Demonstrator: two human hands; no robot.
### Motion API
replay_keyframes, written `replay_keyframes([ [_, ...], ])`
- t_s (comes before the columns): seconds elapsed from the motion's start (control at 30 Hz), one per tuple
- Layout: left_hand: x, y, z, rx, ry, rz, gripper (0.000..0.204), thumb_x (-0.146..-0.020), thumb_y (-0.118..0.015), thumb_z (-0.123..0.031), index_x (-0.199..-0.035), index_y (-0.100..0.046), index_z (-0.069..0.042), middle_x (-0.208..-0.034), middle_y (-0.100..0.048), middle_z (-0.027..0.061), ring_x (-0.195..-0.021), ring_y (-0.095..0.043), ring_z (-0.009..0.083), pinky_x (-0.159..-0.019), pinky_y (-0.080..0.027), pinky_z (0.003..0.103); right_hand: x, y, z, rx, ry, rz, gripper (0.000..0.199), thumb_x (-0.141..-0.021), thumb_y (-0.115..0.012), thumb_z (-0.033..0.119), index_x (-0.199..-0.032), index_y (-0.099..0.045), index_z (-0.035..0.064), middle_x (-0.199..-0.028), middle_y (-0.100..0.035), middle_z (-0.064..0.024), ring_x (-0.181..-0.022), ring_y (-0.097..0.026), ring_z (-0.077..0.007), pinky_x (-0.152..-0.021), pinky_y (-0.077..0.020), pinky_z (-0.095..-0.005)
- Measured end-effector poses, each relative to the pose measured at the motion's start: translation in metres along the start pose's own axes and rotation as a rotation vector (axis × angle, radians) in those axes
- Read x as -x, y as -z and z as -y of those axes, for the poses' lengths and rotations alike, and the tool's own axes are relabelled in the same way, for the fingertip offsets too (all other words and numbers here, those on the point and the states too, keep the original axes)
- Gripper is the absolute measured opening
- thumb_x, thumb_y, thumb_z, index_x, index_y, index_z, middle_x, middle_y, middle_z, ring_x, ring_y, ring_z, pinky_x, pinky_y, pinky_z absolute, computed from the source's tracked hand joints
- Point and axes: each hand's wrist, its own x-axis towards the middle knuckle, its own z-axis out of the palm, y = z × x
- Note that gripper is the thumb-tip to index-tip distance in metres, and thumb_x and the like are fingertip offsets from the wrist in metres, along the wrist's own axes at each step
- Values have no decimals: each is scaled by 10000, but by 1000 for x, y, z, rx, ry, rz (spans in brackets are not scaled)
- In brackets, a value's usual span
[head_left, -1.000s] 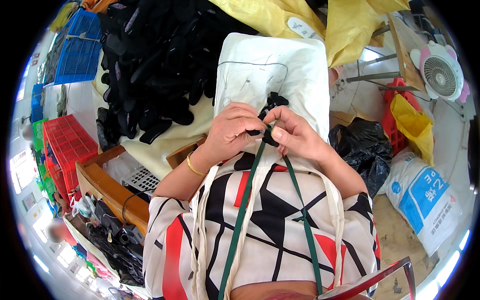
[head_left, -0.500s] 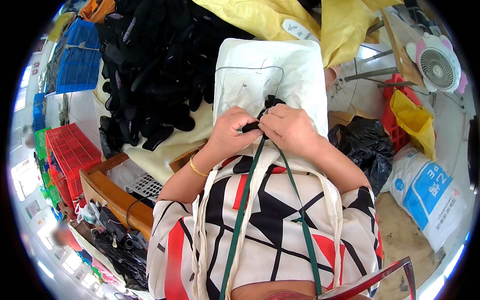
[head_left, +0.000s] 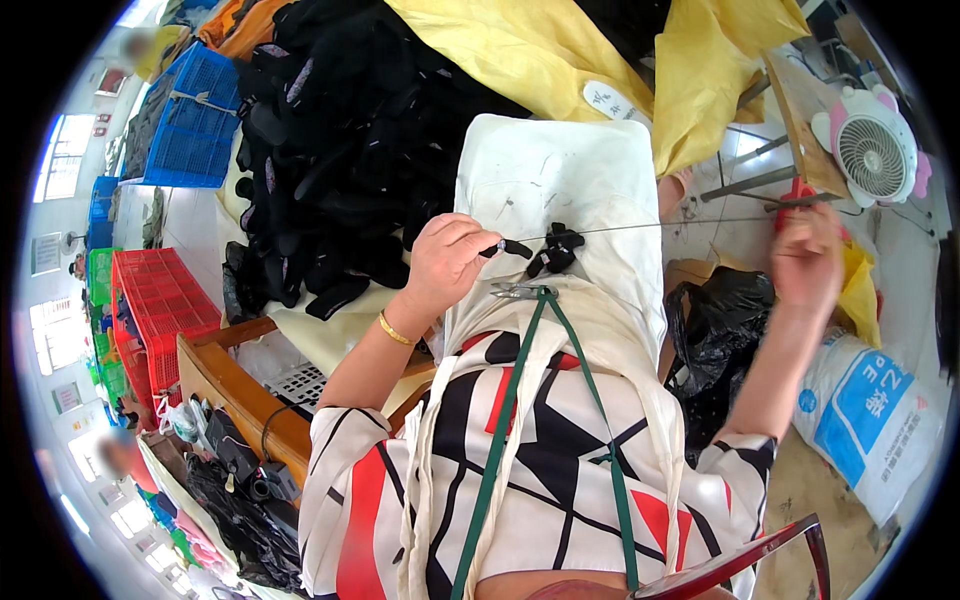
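Where the left hand (head_left: 447, 262) pinches: a small, narrow black fabric piece (head_left: 516, 248) juts from closed thumb and fingers, above a white, round-cornered, cloth-covered pad (head_left: 555, 165).
Thin dark thread (head_left: 640, 226): straight, stretching from near those fingertips to the right hand (head_left: 808, 255).
Right hand: blurred, well off to the side; its grip cannot be told.
Pad: a crumpled black fabric bundle (head_left: 556, 249) lies on it.
Lap: silver metal snips (head_left: 517, 291) lie by a flat green strap (head_left: 497, 430).
Beyond: black fabric pieces heaped (head_left: 340, 130) left, near a crinkled yellow sheet (head_left: 540, 45).
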Motion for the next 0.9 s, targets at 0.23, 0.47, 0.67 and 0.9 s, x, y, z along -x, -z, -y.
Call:
replay_keyframes([
  [0.23,2,4,12,-196,-105,-36,270,-637,-673,26,-892,-686,-63,-827,-635,60,-831,-616,247,-748,-506,358,6,99,219,490,824,-527,258,-924,-495,50,-675,-449,4,-712,-568,-93,-943,-659,-344,-1011,-476,-486],
  [0.47,-3,-15,17,-111,-46,0,229,-660,-699,1,-878,-687,-67,-803,-630,62,-828,-610,250,-732,-506,354,47,183,277,1520,1232,-814,183,-931,-528,133,-831,-579,-11,-780,-623,-121,-834,-631,-257,-797,-503,-342],
  [0.67,-7,-30,4,238,247,35,126,-752,-737,-49,-864,-680,-57,-794,-632,75,-811,-595,261,-721,-485,347,26,100,7,1408,377,-245,263,-891,-648,113,-1142,-614,40,-939,-613,-35,-881,-574,-138,-833,-472,-272],
  [0.9,-12,-49,3,542,317,91,121,-789,-717,-41,-899,-670,-31,-847,-656,81,-845,-607,235,-745,-486,332,35,-6,-203,1325,-289,642,208,-862,-690,40,-1063,-644,11,-933,-635,-53,-879,-608,-143,-811,-493,-282],
])
